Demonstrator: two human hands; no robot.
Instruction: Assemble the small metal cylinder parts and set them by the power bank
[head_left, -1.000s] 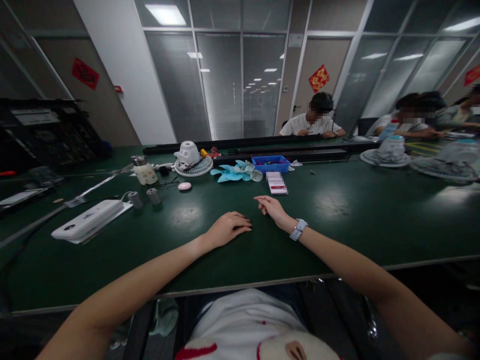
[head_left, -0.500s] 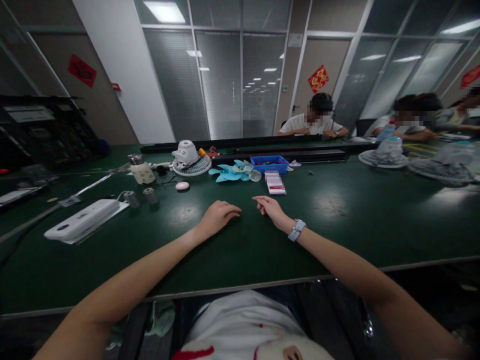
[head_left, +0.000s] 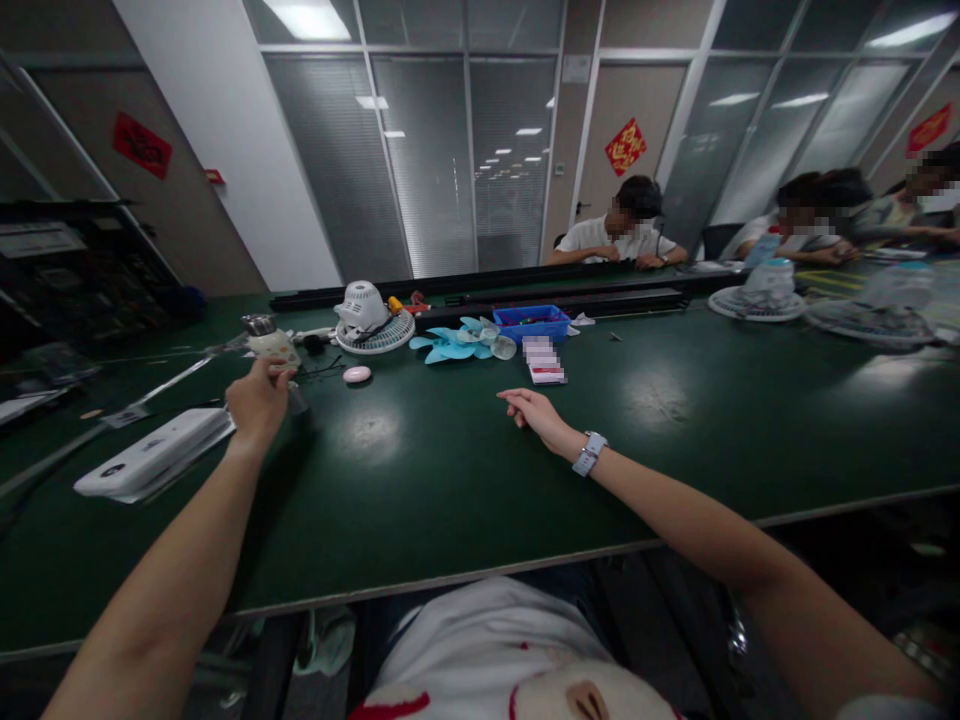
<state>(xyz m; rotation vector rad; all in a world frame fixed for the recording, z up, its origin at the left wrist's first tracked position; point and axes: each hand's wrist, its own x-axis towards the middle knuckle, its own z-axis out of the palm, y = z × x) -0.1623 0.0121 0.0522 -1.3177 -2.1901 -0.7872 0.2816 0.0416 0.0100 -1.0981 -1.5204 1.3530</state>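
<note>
My left hand (head_left: 259, 402) is stretched out to the left, its fingers loosely apart in front of a cream bottle (head_left: 274, 347) with a metal lid. Whether they touch the bottle I cannot tell. Close beside this hand is a small grey metal cylinder (head_left: 298, 399), partly covered by it. My right hand (head_left: 541, 417), with a pale watch on the wrist, rests on the green table (head_left: 420, 500); its fingers are loosely extended and hold nothing. A pinkish oval object (head_left: 358, 374) lies between the two hands, farther back.
A white elongated device (head_left: 154, 452) lies left of my left hand. Toward the back are a white fan part (head_left: 365, 310), blue fan blades (head_left: 450, 343), a blue tray (head_left: 551, 329) and a pale stack (head_left: 543, 360). Several people sit across the table and to the right.
My left hand has moved from the table's middle leftward and forward to the bottle and cylinders. The right hand stays in place; the view has shifted slightly.
</note>
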